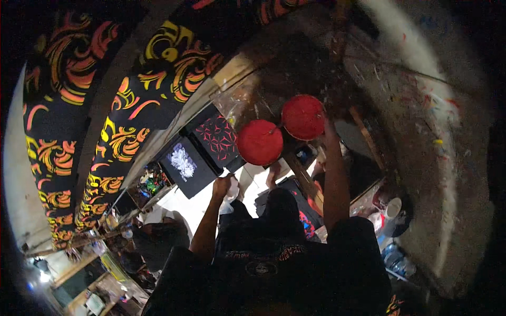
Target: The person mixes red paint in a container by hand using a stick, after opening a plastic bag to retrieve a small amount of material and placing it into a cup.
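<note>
Two round tubs with red contents stand side by side ahead of me: a left tub [260,142] and a right tub [304,117]. My right hand [330,129] is at the right tub's near right rim, its fingers apparently gripping the edge, though shadow blurs them. Lower and to the left, my left hand [223,185] is closed beside a pale, whitish item [232,190]; its kind does not show. Left of the tubs lie a black panel with a red geometric pattern [217,138] and a black panel with a white floral print [182,163].
Black fabric with orange and yellow swirls [124,142] hangs along the left. A bare foot [273,176] shows on the pale tiles below the tubs. A crate of colourful small things [152,181] stands at left; a white cup [393,207] and clear bottles [398,262] are at right.
</note>
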The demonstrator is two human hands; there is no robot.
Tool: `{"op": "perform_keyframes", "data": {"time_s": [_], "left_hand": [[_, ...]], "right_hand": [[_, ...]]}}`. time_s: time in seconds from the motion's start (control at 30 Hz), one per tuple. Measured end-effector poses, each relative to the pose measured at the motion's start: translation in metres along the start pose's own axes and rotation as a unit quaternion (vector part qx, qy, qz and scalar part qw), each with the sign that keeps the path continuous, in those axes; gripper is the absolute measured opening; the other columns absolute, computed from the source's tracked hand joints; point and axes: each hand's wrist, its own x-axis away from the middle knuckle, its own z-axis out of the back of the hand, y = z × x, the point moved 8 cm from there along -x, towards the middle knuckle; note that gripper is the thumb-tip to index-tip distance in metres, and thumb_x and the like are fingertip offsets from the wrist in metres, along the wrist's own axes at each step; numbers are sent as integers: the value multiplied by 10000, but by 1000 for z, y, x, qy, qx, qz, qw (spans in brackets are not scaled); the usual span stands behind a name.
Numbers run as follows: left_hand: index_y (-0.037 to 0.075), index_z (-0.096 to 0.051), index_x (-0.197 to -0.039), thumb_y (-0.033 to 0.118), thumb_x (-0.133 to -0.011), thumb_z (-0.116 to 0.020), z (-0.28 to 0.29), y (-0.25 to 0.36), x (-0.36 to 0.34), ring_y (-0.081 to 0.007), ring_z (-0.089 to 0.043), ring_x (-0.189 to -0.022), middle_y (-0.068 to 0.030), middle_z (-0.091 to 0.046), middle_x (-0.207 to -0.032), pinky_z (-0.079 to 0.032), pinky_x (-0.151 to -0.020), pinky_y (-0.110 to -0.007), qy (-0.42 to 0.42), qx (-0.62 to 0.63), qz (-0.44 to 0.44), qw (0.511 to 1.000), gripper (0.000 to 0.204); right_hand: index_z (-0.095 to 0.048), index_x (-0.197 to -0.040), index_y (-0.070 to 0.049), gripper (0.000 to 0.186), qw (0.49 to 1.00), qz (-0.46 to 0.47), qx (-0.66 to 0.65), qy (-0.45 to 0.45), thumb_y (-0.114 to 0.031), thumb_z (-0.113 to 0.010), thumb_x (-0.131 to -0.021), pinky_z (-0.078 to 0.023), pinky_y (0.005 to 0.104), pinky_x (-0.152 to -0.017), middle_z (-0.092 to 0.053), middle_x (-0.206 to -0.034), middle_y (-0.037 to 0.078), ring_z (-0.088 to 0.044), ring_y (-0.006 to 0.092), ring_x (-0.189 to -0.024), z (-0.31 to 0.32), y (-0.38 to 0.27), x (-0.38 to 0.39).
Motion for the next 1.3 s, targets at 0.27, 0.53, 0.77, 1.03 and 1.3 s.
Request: {"op": "perform_keyframes", "data": {"time_s": [0.27, 0.53, 0.77, 1.03, 1.3], "left_hand": [[46, -650, -1127, 234, -856, -644, -4, 10, -42, -304, -655, -897, -114, -678, -1019, -520, -834, -412, -69, 301, -16, 951, 331], [67, -499, -1384, 296, -1015, -455, -41, 10, -54, -252, -595, -1124, -102, -595, -1294, -422, -1037, -384, -232, 402, -3, 886, 437], [166, -525, -1383, 104, -967, -412, -41, 24, -64, -274, -488, -1297, -73, -532, -1413, -298, -1142, -431, -327, 278, -56, 901, 435], [101, -539, -1359, 244, -1032, -303, -31, 46, -66, -266, -444, -1294, -109, -523, -1408, -276, -1112, -419, -220, 250, -173, 927, 428], [61, -549, -1319, -6, -835, -439, -63, 14, -33, -389, -501, -1235, -197, -561, -1334, -368, -1054, -474, -165, 264, -80, 947, 500]], "right_hand": [[-558, -1299, -62, 559, 993, -109, -45, -26, -419, -683, -887, -586, 401, -831, -573, -1291, 167, -599, 267, -1154, -19, 23, -3], [-530, -1327, -106, 552, 987, -38, -15, -158, -357, -693, -863, -568, 403, -845, -556, -1294, 109, -595, 267, -1127, -28, 21, -21], [-523, -1325, -95, 471, 992, -55, -73, -82, -278, -638, -906, -556, 452, -865, -605, -1232, 115, -615, 283, -1101, -3, 35, 28], [-505, -1345, -81, 449, 953, 178, 238, -52, -134, -620, -915, -518, 463, -959, -566, -1309, 138, -582, 295, -1173, 7, 97, 36], [-515, -1326, -66, 493, 974, 50, -198, -95, -41, -657, -855, -486, 469, -1037, -528, -1365, 145, -588, 290, -1181, -56, 69, 59]]}}
